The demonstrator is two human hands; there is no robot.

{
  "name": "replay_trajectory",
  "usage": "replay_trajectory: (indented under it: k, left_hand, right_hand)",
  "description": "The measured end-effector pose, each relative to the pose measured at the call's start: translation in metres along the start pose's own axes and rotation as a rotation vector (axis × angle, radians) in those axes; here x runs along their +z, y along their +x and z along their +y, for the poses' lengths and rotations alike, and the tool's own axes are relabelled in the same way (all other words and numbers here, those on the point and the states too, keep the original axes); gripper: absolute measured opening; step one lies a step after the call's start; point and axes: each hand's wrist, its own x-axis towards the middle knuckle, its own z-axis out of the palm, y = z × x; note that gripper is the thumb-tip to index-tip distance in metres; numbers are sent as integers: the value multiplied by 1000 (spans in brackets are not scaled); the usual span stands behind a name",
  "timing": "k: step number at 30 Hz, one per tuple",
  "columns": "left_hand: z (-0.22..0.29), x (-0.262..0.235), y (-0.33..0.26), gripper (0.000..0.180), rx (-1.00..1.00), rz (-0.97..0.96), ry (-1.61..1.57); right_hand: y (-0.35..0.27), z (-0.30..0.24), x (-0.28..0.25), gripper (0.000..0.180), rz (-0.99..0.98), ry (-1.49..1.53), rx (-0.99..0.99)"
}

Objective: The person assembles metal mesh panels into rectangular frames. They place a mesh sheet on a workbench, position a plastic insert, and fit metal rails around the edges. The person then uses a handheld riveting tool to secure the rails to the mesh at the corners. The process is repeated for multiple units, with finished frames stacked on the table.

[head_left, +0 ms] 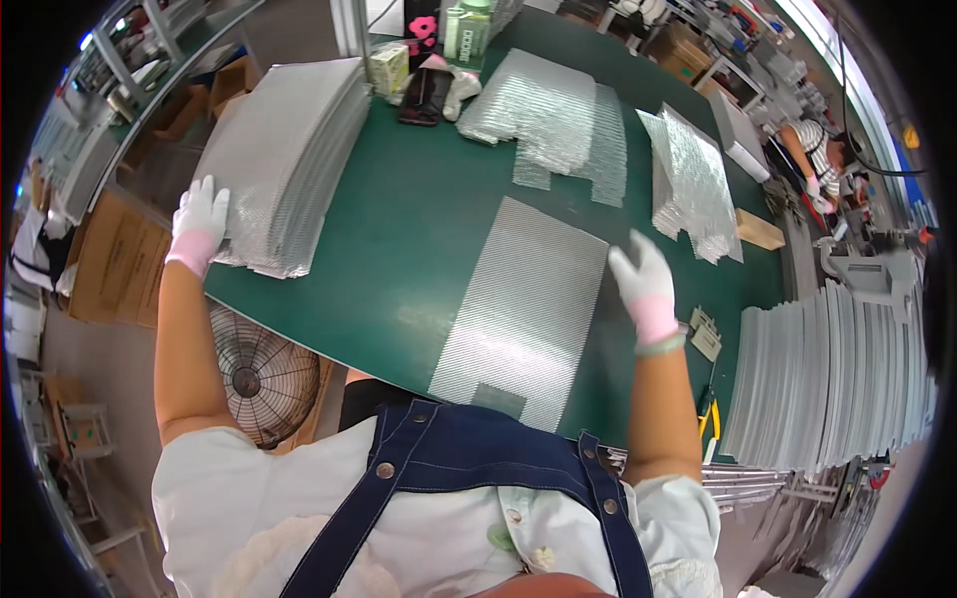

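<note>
My left hand, in a white glove with a pink cuff, rests against the left edge of a tall stack of silvery ribbed sheets. Its fingers are stretched out, not closed round anything. In front of me lies a single ribbed silvery sheet, with a rectangular cutout at its near edge. My right hand, gloved the same way, is beside this sheet's upper right corner, with fingers apart and nothing held. Whether the fingertips touch the sheet I cannot tell.
Two piles of cut silvery sheets, one in the middle and one at right, lie farther back. A dark phone and a green bottle are behind. Yellow-handled pliers and standing pale panels are at right; a fan is below left.
</note>
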Motion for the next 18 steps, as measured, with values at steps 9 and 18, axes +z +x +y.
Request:
replay_trajectory:
  k: [9, 18]
  left_hand:
    - [130, -92, -69, 48, 522, 803, -181]
    - [298, 26, -213, 64, 1230, -189, -406]
  right_hand:
    - [173, 35, 61, 63, -62, 605, 661]
    - [225, 17, 3, 19, 5, 1756, 295]
